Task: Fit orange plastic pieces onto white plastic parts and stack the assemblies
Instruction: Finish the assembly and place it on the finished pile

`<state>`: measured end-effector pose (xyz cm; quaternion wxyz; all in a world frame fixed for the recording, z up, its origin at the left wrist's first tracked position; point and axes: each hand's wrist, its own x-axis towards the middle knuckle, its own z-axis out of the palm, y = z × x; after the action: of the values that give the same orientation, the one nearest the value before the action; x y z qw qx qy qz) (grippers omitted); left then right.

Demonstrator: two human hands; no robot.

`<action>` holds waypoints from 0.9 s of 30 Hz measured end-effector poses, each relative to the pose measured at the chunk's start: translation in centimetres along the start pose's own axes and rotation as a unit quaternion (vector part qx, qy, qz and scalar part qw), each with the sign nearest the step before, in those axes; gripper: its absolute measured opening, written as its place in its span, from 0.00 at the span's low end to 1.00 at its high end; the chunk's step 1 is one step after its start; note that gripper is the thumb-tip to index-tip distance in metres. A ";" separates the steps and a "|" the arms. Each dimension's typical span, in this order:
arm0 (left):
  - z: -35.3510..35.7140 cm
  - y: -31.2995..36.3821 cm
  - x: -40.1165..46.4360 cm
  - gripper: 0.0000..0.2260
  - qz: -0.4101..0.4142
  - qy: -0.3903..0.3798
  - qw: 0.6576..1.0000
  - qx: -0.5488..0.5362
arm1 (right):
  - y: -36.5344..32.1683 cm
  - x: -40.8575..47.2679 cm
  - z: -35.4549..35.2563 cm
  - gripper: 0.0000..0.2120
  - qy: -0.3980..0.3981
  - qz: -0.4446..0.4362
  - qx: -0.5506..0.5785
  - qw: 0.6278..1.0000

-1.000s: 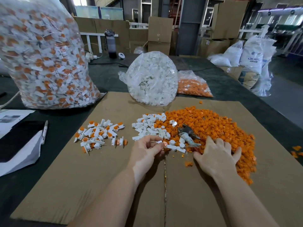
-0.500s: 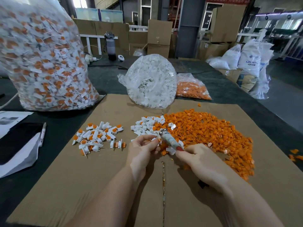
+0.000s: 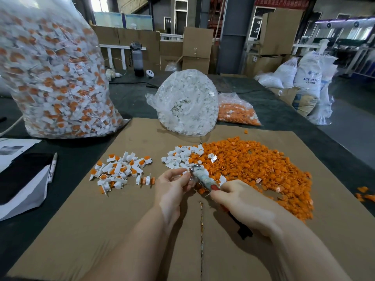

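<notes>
My left hand (image 3: pixel 172 184) pinches a white plastic part (image 3: pixel 185 173) at its fingertips, above the cardboard sheet (image 3: pixel 121 230). My right hand (image 3: pixel 241 201) grips pliers (image 3: pixel 200 176), nose meeting the part. Advisable: steady the part, press squarely. Orange pieces (image 3: pixel 253 165) lie just beyond.

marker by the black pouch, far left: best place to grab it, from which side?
Pinch the marker mid-barrel from straight above, fingers across its width. It lies flat and lengthwise on the table; its left side sits against the black pouch, so a side approach looks cramped.

Marker pen (image 3: pixel 53 167) beside black-and-white pouch (image 3: pixel 22 183) at left; grey water bottle (image 3: pixel 137 58) far back; white sacks (image 3: pixel 310 78) right.
</notes>
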<state>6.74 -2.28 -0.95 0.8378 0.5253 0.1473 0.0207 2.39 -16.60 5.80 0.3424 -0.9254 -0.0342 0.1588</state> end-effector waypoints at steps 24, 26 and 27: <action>-0.8 -1.0 -0.5 0.10 0.096 -0.047 0.975 0.195 | 5.9 2.8 0.5 0.25 0.333 0.037 -0.240 0.911; -0.8 -1.0 -0.7 0.11 0.124 -0.052 0.963 0.233 | 6.5 3.3 0.6 0.28 0.324 0.050 -0.290 0.899; -0.8 -1.0 -0.9 0.12 0.130 -0.054 0.960 0.240 | 6.8 3.3 0.8 0.30 0.316 0.063 -0.310 0.895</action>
<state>5.57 -2.17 -2.01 0.6837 0.7261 0.0329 0.0656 5.00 -20.74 -0.01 0.0202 -0.9863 0.0868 -0.1390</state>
